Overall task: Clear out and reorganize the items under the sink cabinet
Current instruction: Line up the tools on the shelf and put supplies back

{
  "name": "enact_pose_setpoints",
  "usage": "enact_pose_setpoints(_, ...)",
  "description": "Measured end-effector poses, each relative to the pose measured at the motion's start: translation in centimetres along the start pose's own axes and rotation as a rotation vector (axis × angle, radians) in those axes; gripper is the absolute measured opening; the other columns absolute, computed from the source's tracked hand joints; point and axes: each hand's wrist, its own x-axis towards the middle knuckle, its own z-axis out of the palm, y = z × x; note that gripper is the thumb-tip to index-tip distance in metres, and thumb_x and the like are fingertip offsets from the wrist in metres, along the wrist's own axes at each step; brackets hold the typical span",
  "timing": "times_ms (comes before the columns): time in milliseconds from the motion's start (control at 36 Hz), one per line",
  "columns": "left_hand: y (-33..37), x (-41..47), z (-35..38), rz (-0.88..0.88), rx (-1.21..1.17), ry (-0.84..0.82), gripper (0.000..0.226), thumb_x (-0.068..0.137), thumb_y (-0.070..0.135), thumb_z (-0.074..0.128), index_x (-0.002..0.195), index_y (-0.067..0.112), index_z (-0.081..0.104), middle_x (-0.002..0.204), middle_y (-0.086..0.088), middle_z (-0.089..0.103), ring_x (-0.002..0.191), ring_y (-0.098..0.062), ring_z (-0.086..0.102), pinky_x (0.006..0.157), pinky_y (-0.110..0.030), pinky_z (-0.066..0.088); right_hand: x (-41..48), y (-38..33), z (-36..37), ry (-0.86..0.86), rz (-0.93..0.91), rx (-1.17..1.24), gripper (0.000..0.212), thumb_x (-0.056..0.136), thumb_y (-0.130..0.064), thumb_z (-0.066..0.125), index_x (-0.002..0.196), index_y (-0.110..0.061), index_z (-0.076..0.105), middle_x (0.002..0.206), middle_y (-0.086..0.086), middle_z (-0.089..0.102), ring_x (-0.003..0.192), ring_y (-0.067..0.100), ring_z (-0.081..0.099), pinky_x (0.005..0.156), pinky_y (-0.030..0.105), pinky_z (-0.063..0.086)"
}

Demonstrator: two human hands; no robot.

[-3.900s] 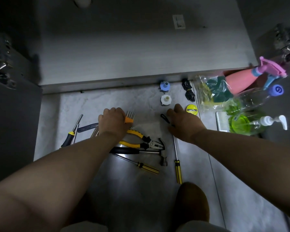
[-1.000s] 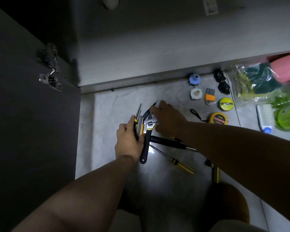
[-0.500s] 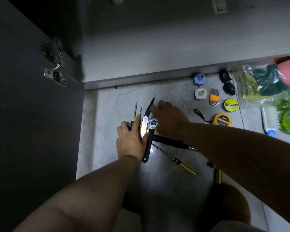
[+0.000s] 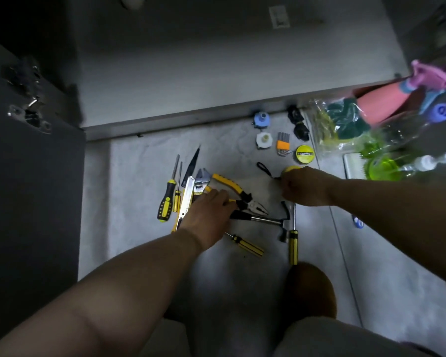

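Hand tools lie on the grey floor in front of the open sink cabinet (image 4: 216,73). My left hand (image 4: 209,212) lies over the lower handle of the yellow pliers (image 4: 232,186), fingers curled on it. Left of it are two yellow-black screwdrivers (image 4: 166,202), a silver utility knife (image 4: 187,199), a black blade (image 4: 192,163) and an adjustable wrench (image 4: 202,181). My right hand (image 4: 304,186) grips the yellow tape measure (image 4: 291,168), its black loop (image 4: 263,167) trailing left. A hammer (image 4: 263,220) and two more screwdrivers (image 4: 245,244) lie near my hands.
Hex keys (image 4: 283,145), a round yellow tin (image 4: 304,153) and two caps (image 4: 263,139) sit by the cabinet edge. A pink spray bottle (image 4: 386,101), a sponge bag (image 4: 340,122) and a green soap bottle (image 4: 386,168) crowd the right. The open door (image 4: 29,176) stands left.
My left hand has left the bundle of tools at the left and moved right onto the pliers. My right hand has moved right to the tape measure.
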Motion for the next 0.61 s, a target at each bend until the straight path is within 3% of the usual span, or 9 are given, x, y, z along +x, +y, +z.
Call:
enact_pose_setpoints(56, 0.5, 0.1, 0.5, -0.022, 0.016, -0.004, 0.048, 0.088, 0.022, 0.062, 0.137, 0.023, 0.057, 0.124, -0.006, 0.054, 0.112, -0.030, 0.052, 0.088, -0.040, 0.048, -0.1, 0.1, 0.3, -0.017, 0.004, 0.001, 0.016, 0.092, -0.031, 0.063, 0.103, -0.019, 0.066, 0.100, 0.002, 0.059, 0.104, 0.028, 0.063, 0.075, 0.026, 0.039)
enact_pose_setpoints(139, 0.9, -0.2, 1.1, -0.047, -0.016, -0.005, 0.057, 0.083, 0.010, 0.068, 0.137, 0.021, 0.056, 0.125, -0.007, 0.050, 0.112, -0.029, 0.051, 0.082, -0.040, 0.051, 0.5, -0.6, 0.2, -0.023, -0.057, -0.007, 0.018, 0.094, -0.029, 0.060, 0.105, -0.017, 0.066, 0.111, 0.008, 0.065, 0.107, 0.029, 0.062, 0.084, 0.033, 0.048)
enact_pose_setpoints(278, 1.1, -0.4, 1.2, -0.038, -0.032, 0.026, 0.066, 0.074, 0.003, 0.072, 0.136, 0.020, 0.057, 0.121, -0.005, 0.051, 0.105, -0.026, 0.053, 0.076, -0.034, 0.047, 1.9, -3.2, -0.6, 0.029, -0.158, 0.014, 0.011, 0.095, -0.029, 0.057, 0.087, -0.023, 0.052, 0.093, 0.002, 0.060, 0.091, 0.027, 0.061, 0.079, 0.039, 0.050)
enact_pose_setpoints(389, 0.2, -0.9, 0.3, 0.045, 0.044, 0.037, 0.062, 0.083, 0.006, 0.065, 0.142, 0.017, 0.051, 0.125, -0.004, 0.056, 0.112, -0.026, 0.053, 0.090, -0.036, 0.042, 2.7, -4.7, -1.1, 0.133, -0.195, 0.068, 0.017, 0.097, -0.031, 0.056, 0.085, -0.021, 0.051, 0.083, -0.005, 0.051, 0.080, 0.020, 0.053, 0.075, 0.035, 0.048)
enact_pose_setpoints(472, -1.6, -2.2, -1.1, 0.095, 0.106, 0.046, 0.058, 0.083, 0.007, 0.064, 0.138, 0.015, 0.049, 0.122, -0.005, 0.054, 0.112, -0.027, 0.053, 0.093, -0.038, 0.041, 3.1, -5.3, -1.4, 0.179, -0.166, 0.108, 0.022, 0.099, -0.031, 0.054, 0.085, -0.014, 0.055, 0.078, -0.004, 0.052, 0.078, 0.022, 0.058, 0.074, 0.037, 0.051)
enact_pose_setpoints(528, -3.0, -3.1, -2.0, 0.047, 0.099, 0.069, 0.060, 0.077, 0.006, 0.066, 0.134, 0.013, 0.050, 0.118, -0.006, 0.053, 0.107, -0.028, 0.052, 0.090, -0.041, 0.043, 3.3, -5.6, -1.5, 0.232, -0.154, 0.176, 0.027, 0.101, -0.032, 0.051, 0.087, -0.009, 0.057, 0.075, 0.000, 0.056, 0.076, 0.026, 0.061, 0.067, 0.036, 0.048)
enact_pose_setpoints(611, -4.9, -4.3, -3.0, -0.137, 0.063, 0.122, 0.052, 0.084, 0.006, 0.057, 0.135, 0.012, 0.048, 0.118, -0.007, 0.050, 0.108, -0.030, 0.050, 0.090, -0.043, 0.043, 3.7, -6.3, -1.8, 0.347, -0.101, 0.341, 0.032, 0.104, -0.031, 0.047, 0.087, -0.007, 0.059, 0.077, 0.010, 0.062, 0.073, 0.031, 0.061, 0.067, 0.039, 0.048)
